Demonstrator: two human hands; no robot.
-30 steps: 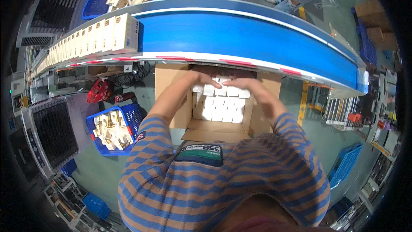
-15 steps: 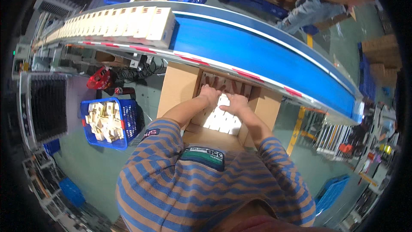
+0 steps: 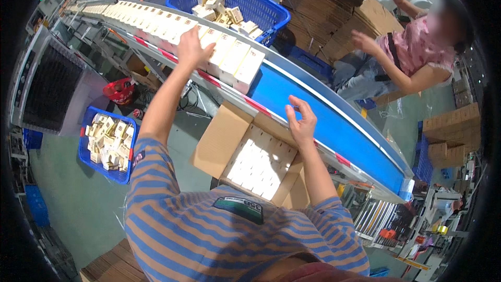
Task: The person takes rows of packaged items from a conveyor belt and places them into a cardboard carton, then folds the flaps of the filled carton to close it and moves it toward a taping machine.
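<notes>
Small white boxes (image 3: pixel 241 65) stand side by side in a long row on the blue conveyor belt (image 3: pixel 308 107). My left hand (image 3: pixel 192 49) reaches over this row, fingers and thumb apart, and lies on the box tops near its front end. My right hand (image 3: pixel 302 120) is raised at the near edge of the belt, thumb and curved fingers apart, with nothing in it. Below the belt, in front of my body, an open cardboard carton (image 3: pixel 222 136) has its flaps spread. White boxes (image 3: pixel 261 159) fill its bottom in neat rows, partly in bright light.
Blue baskets of loose boxes stand beyond the belt (image 3: pixel 279 13) and at left (image 3: pixel 107 175). A co-worker (image 3: pixel 412 52) sits across the belt beside stacked flat cardboard (image 3: pixel 323 5). A red tub (image 3: pixel 119 91) lies at left. Cartons (image 3: pixel 454 130) are stacked at right.
Both hands have come up out of the carton. The left has moved to the box row, the right to the belt edge. My view has turned, and the row's front end is farther along.
</notes>
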